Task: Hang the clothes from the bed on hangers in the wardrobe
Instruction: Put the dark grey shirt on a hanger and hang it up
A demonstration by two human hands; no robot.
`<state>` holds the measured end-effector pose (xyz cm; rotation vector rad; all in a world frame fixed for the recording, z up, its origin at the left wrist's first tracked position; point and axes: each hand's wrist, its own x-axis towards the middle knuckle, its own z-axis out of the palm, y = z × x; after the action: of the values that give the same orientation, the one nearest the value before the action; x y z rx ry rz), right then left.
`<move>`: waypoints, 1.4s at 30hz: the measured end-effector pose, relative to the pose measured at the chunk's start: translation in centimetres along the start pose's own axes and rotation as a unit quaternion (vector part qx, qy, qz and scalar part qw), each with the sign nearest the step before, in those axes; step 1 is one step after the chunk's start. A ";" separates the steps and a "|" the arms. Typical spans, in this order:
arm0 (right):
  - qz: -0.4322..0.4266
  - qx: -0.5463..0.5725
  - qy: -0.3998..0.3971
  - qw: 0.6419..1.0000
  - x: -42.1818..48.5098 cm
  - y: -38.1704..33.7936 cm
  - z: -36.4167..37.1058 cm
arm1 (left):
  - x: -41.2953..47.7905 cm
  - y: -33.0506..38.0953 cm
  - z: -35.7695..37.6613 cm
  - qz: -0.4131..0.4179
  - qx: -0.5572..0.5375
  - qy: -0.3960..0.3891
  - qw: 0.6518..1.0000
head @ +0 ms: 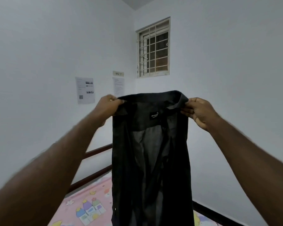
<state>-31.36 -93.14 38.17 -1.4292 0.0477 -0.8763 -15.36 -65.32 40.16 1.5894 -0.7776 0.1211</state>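
Above the pink cartoon-print bed sheet point(88, 207), a dark grey collared fabric shirt point(150, 160) is held up, hanging open-fronted with its neck label point(154, 115) shown. Collar ends are pinched: one by the left hand point(109, 106), the other by the right hand point(200, 111). Hands are spread apart.

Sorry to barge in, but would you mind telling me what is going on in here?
A person is holding a black shirt up, the left hand and the right hand each pinching one end of its collar. The shirt hangs open with its inner label facing the camera, above the bed with a pink patterned sheet. No hanger or wardrobe is in view.
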 end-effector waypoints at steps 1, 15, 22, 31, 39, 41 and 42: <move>-0.025 0.003 0.005 1.000 -0.2 -0.2 -0.7 | -0.5 0.4 -1.7 0.039 -0.018 -0.059 0.997; 0.007 -0.538 -0.008 0.843 -2.6 12.1 -5.4 | -4.6 -18.1 2.9 0.019 0.336 0.047 0.940; 0.102 -0.628 -0.166 0.753 -4.0 16.7 -6.9 | -4.4 -17.7 5.7 0.005 0.498 -0.133 0.857; 0.087 -0.697 -0.082 0.707 -3.5 17.6 -9.7 | -5.1 -18.3 5.0 -0.036 0.444 -0.027 0.895; -0.028 -0.483 0.101 0.869 -14.9 24.2 -11.2 | -16.4 -25.3 8.6 -0.029 0.150 0.168 0.974; 0.076 -0.488 0.080 0.866 -22.0 29.5 -13.0 | -23.9 -29.9 10.7 -0.126 0.143 0.126 0.974; 0.167 -0.500 0.057 0.848 -25.9 31.9 -13.7 | -28.3 -32.6 11.7 -0.204 0.151 0.075 0.964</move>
<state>-40.85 -93.78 -4.08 -2.2294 0.9395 -0.6427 -23.55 -65.55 -3.85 1.9742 -0.3114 0.0604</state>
